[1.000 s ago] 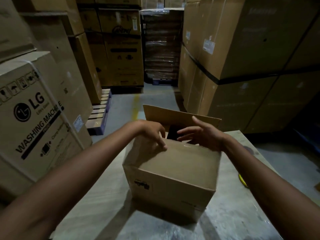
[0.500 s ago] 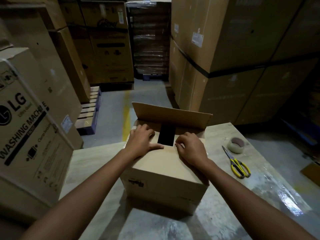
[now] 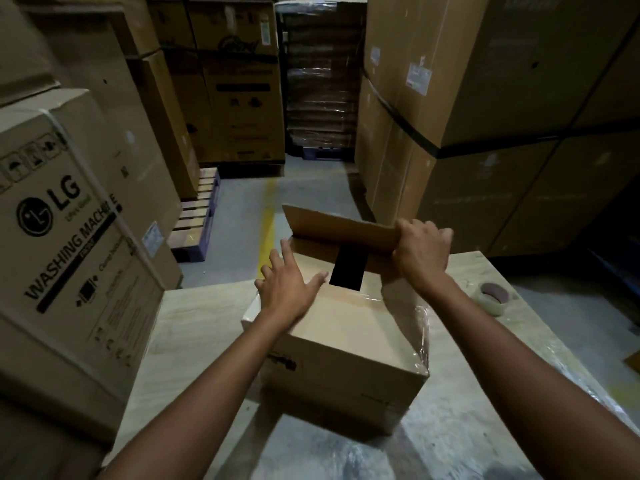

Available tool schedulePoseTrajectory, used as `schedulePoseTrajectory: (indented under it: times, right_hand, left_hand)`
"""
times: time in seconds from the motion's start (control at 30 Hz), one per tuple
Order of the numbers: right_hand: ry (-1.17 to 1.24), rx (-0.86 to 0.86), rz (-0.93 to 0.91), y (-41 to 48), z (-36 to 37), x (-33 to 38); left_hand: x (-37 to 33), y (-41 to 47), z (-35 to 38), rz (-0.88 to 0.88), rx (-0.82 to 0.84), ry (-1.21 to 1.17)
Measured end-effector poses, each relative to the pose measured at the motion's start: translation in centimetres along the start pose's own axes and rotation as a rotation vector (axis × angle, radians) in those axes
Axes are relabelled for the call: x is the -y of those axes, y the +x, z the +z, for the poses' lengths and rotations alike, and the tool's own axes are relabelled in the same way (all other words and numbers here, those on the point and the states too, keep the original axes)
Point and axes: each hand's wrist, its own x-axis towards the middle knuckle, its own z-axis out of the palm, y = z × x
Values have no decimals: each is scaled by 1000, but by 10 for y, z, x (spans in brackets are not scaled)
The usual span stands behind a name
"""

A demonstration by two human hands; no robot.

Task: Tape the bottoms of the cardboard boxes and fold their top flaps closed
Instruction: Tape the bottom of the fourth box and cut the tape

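Observation:
A brown cardboard box stands on the pale table in front of me. Its near top flap lies folded down, and a dark gap shows in the middle of the top. The far flap still stands up, tilted toward me. My left hand presses flat with spread fingers on the left part of the folded top. My right hand grips the right end of the far flap. Clear tape glints along the box's right side.
A roll of tape lies on the table to the right. A large LG washing machine carton stands close on the left. Tall stacked cartons rise on the right, and a wooden pallet sits on the aisle floor.
My right hand has left the folded top and taken hold of the far flap's right end. My left hand has shifted left and spread flat. The view has tilted, so the scissors are out of frame.

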Motion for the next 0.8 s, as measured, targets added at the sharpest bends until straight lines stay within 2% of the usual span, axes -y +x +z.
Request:
schedulePoseTrajectory:
  times: [0.07,0.17,0.27,0.37,0.47,0.6,0.7,0.8]
  right_hand:
    - [-49,165,-128,-7,-10,1]
    - [-150,258,-363,-31,-7,6]
    - [-68,382,-382,-49,2,6]
    - [-21,472,-367,-61,14,4]
    - [-81,395,-344,-73,32,7]
    - [-123,344,-294,-68,37,21]
    - [-118,341,-266,-66,40,42]
    - [-127,311,-241,-73,44,68]
  left_hand:
    - [2,7,0,8,-9,-37]
    - [7,22,1,91,36,-112]
    - [24,37,10,140,64,-207]
    - [37,46,18,127,-19,-186]
    - [40,53,23,10,-140,24]
    - [37,54,27,-281,0,16]
    - [41,52,26,-299,88,12]
    - [59,50,28,-280,83,-5]
